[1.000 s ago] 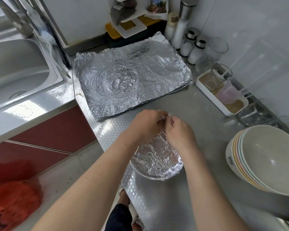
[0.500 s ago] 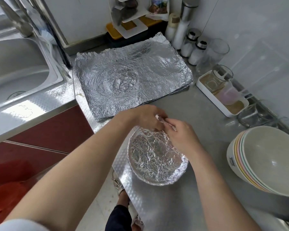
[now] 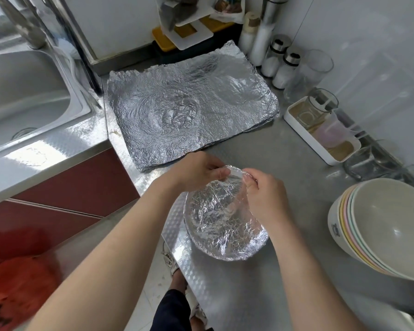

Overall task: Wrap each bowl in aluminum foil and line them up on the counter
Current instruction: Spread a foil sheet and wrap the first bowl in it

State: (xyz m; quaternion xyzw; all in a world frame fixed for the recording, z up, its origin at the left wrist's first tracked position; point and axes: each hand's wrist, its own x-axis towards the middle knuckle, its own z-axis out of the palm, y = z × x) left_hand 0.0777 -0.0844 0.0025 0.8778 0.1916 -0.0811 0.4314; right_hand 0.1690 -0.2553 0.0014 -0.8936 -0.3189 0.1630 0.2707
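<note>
Tucking foil over a bowl
The foil-wrapped bowl sits near the tabletop edge. Fingers of the left hand and right hand pinch its far rim, probably pressing foil tight.

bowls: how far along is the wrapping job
Early. Done: no finished bowl is lined up on the counter in view. In hand: the left hand and right hand pinch foil at the far rim of one foil-covered bowl. Left: the stack of bare bowls on the right, with flat foil sheets waiting behind.
</note>
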